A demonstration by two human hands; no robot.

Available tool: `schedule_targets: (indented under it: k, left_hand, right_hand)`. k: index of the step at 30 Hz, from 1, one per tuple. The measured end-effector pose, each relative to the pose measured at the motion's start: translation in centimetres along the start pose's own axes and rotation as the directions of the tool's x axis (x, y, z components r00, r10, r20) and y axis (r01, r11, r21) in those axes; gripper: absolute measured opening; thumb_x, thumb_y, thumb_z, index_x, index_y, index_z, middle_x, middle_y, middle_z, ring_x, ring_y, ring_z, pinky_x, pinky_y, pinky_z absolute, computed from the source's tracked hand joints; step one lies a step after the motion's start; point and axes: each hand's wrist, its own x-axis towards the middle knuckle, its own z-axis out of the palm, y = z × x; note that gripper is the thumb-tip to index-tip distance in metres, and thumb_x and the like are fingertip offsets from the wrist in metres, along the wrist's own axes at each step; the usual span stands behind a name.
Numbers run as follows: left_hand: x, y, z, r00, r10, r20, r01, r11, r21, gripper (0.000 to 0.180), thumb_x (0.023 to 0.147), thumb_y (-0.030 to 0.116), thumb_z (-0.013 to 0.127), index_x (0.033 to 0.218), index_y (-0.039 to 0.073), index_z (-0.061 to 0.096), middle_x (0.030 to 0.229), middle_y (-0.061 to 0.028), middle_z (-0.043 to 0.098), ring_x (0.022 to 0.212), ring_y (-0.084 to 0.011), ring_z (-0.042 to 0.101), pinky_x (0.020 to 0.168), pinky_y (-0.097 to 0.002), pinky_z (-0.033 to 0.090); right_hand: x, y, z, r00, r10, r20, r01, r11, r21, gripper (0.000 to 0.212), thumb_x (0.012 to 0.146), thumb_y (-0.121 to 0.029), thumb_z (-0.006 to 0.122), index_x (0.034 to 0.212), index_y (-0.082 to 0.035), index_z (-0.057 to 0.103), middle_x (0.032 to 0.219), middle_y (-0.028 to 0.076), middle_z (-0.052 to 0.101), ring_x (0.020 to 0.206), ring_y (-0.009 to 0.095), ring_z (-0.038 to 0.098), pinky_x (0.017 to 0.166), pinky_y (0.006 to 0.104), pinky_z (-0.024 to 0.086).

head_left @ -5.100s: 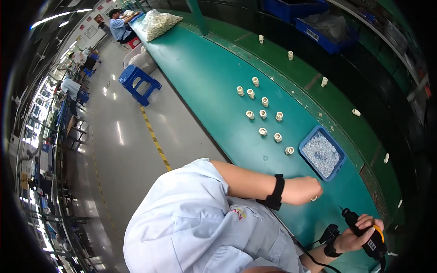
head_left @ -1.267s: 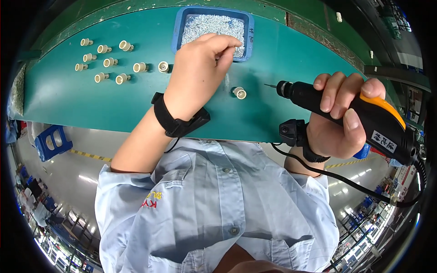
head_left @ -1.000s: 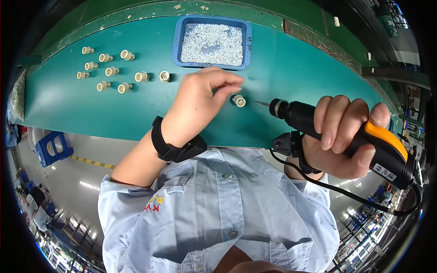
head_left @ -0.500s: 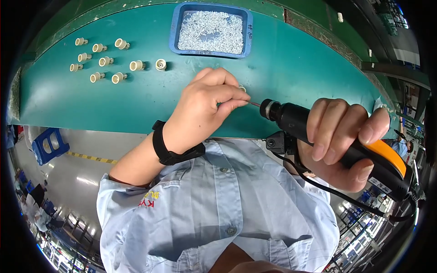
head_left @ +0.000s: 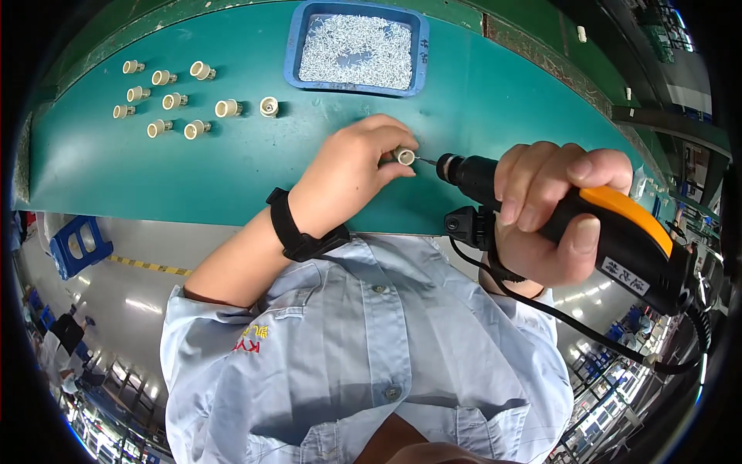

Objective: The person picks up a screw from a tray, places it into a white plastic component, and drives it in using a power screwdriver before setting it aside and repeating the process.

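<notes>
Between the thumb and fingers of my left hand (head_left: 352, 158) is a small cream cup-shaped socket (head_left: 405, 157), its round opening showing. My right hand (head_left: 560, 201) wraps round a black electric screwdriver (head_left: 479, 179) with an orange lever, my thumb along its lower side. The thin bit (head_left: 426, 161) points left at the side of the socket, with its tip at or very near it. Whether a screw sits on the tip is too small to make out. Most of the socket's far end is hidden by my fingers.
A blue tray (head_left: 291, 54) full of small silvery screws (head_left: 355, 50) stands at the far middle of the green table (head_left: 232, 170). Several similar sockets (head_left: 175, 101) lie at the far left; one stands upright (head_left: 269, 107). A black cable (head_left: 572, 319) hangs below the screwdriver.
My left hand has turned so that the socket's opening now shows between the fingers. The bit, earlier at my fingertips, now points at the socket; the screwdriver has tilted and shifted slightly left.
</notes>
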Motion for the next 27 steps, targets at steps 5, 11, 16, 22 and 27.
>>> schedule_targets:
  k: [5, 11, 16, 22, 27]
  left_hand:
    - [0.1, -1.5, 0.7, 0.996, -0.087, -0.03, 0.084, 0.991, -0.108, 0.026, 0.071, 0.002, 0.075, 0.095, -0.001, 0.067, 0.085, -0.0123, 0.065, 0.066, -0.0228, 0.064, 0.061, -0.0298, 0.052]
    - [0.0, -1.7, 1.0, 0.996, -0.078, -0.051, 0.072, 0.991, -0.111, 0.023, 0.073, 0.001, 0.073, 0.095, -0.001, 0.068, 0.08, -0.0141, 0.064, 0.065, -0.022, 0.065, 0.06, -0.0296, 0.052]
    - [0.1, -1.4, 0.7, 0.997, -0.074, -0.037, 0.071, 0.994, -0.087, 0.021, 0.073, 0.001, 0.072, 0.093, -0.001, 0.068, 0.08, -0.0142, 0.064, 0.065, -0.023, 0.065, 0.06, -0.0304, 0.051]
    - [0.2, -1.6, 0.6, 0.997, -0.072, -0.028, 0.069, 0.993, -0.097, 0.018, 0.074, 0.001, 0.07, 0.092, -0.001, 0.068, 0.08, -0.0138, 0.064, 0.065, -0.0241, 0.066, 0.06, -0.0315, 0.051]
    - [0.2, -1.6, 0.4, 0.998, -0.065, -0.015, 0.064, 0.994, -0.086, 0.017, 0.074, 0.003, 0.07, 0.091, -0.001, 0.068, 0.08, -0.0139, 0.064, 0.066, -0.0257, 0.065, 0.061, -0.0325, 0.052]
  right_hand:
    - [0.4, 0.6, 0.1, 0.999, 0.044, -0.027, -0.043, 0.999, 0.008, 0.037, 0.089, -0.023, 0.065, 0.108, -0.002, 0.041, 0.07, 0.007, 0.054, 0.06, 0.016, 0.053, 0.059, 0.0314, 0.047]
    - [0.8, 2.2, 1.6, 0.99, 0.037, -0.135, -0.061, 0.983, -0.173, 0.033, 0.089, -0.032, 0.057, 0.103, -0.005, 0.044, 0.058, 0.001, 0.046, 0.047, 0.013, 0.045, 0.049, 0.0282, 0.039]
    - [0.9, 2.9, 1.8, 0.989, 0.048, -0.139, -0.074, 0.978, -0.193, 0.032, 0.089, -0.032, 0.057, 0.1, -0.005, 0.044, 0.057, 0.001, 0.045, 0.046, 0.013, 0.044, 0.048, 0.0283, 0.039]
    - [1.4, 2.9, 2.2, 0.989, 0.091, -0.117, -0.114, 0.969, -0.217, 0.029, 0.089, -0.03, 0.058, 0.096, -0.006, 0.044, 0.057, 0.001, 0.045, 0.045, 0.013, 0.044, 0.046, 0.0288, 0.039]
    - [1.8, 3.2, 2.5, 0.988, 0.121, -0.097, -0.139, 0.969, -0.203, 0.029, 0.089, -0.03, 0.06, 0.095, -0.006, 0.043, 0.056, 0.001, 0.046, 0.045, 0.013, 0.044, 0.046, 0.0291, 0.04]
